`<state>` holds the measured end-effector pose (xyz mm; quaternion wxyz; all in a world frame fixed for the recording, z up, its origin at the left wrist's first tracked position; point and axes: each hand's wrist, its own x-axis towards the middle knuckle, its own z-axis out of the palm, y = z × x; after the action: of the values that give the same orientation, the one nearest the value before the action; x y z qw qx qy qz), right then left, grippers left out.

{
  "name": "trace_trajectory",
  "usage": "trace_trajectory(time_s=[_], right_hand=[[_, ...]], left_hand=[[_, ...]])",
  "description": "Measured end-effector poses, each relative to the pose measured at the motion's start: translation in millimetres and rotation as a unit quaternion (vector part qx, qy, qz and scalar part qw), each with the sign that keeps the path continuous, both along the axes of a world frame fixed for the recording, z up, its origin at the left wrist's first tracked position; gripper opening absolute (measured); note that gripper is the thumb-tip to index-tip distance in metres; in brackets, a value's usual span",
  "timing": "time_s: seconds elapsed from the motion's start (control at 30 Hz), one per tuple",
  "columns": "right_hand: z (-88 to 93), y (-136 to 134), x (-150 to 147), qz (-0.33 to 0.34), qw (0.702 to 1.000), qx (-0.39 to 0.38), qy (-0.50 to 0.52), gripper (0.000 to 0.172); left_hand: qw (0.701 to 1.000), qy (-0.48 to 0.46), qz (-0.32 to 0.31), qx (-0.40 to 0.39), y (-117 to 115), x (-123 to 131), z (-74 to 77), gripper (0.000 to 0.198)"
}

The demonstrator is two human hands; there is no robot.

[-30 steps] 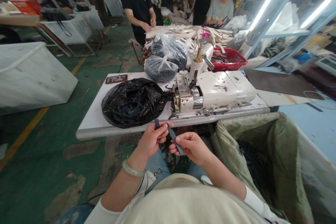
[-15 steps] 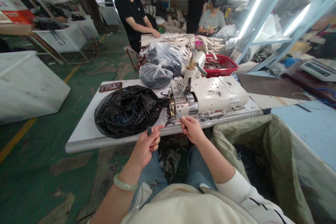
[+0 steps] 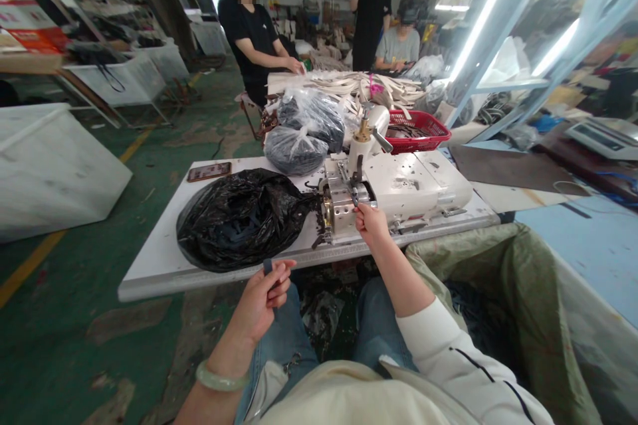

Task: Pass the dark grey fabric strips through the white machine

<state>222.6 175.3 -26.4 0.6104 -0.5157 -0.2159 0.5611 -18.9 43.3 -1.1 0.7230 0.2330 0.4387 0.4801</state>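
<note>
While our left hand (image 3: 259, 305) held a dark strip (image 3: 268, 266), our right hand (image 3: 371, 224) reached the machine

When we looked down, our two hands were well apart. The left hand was closed around the dark strip above our knee, just off the near edge of the white table (image 3: 149, 282), and the end of the strip stood up from the hand. The right hand was at the front of the white leather skiving machine (image 3: 403, 179). Its fingers (image 3: 363, 211) pinched together around something thin, but it was too small for us to tell what. As far as we could judge, part of the work was finished: many dark strips (image 3: 471, 299) lay in the woven sack (image 3: 518, 279) at the right, and more lay inside the black plastic bag (image 3: 239, 219) on the left half of the table. Pale strips (image 3: 359, 85) were piled on the far table (image 3: 284, 83), beside the red basket (image 3: 416, 131). The strip in our left hand was not in the sack or the bag yet.
</note>
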Motion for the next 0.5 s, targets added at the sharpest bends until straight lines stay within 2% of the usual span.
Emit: trace_trajectory(time_s=[0.17, 0.23, 0.3, 0.33, 0.37, 0.4, 0.47, 0.5], right_hand=[[3.6, -7.8, 16.5, -0.072, 0.997, 0.030, -0.012, 0.032], [-1.1, -26.3, 41.4, -0.127, 0.990, 0.044, -0.040, 0.031], [-13.0, -56.8, 80.1, -0.221, 0.964, 0.029, -0.145, 0.032], [-20.9, -75.1, 102.7, -0.280, 0.932, 0.007, -0.230, 0.033], [-28.9, -94.0, 125.5, -0.330, 0.885, -0.035, -0.328, 0.037], [-36.0, -112.1, 146.4, -0.372, 0.822, -0.075, -0.423, 0.041], [-43.0, -140.6, 173.6, -0.412, 0.701, -0.122, -0.569, 0.063], [-41.6, -149.2, 176.4, -0.403, 0.669, -0.119, -0.613, 0.071]], left_hand=[[0.997, -0.065, -0.003, -0.032, 2.8, 4.7, 8.3, 0.030], [0.993, -0.110, -0.015, -0.046, 3.8, 7.2, 12.4, 0.040], [0.987, -0.153, -0.028, -0.051, 4.6, 9.2, 16.0, 0.051], [0.984, -0.170, -0.034, -0.049, 4.9, 10.2, 17.5, 0.056], [0.981, -0.185, -0.041, -0.046, 5.3, 11.2, 18.8, 0.059], [0.978, -0.197, -0.049, -0.044, 5.8, 12.5, 19.9, 0.062], [0.974, -0.210, -0.069, -0.045, 7.1, 16.4, 21.8, 0.066], [0.973, -0.210, -0.080, -0.050, 8.0, 19.3, 22.6, 0.069]])
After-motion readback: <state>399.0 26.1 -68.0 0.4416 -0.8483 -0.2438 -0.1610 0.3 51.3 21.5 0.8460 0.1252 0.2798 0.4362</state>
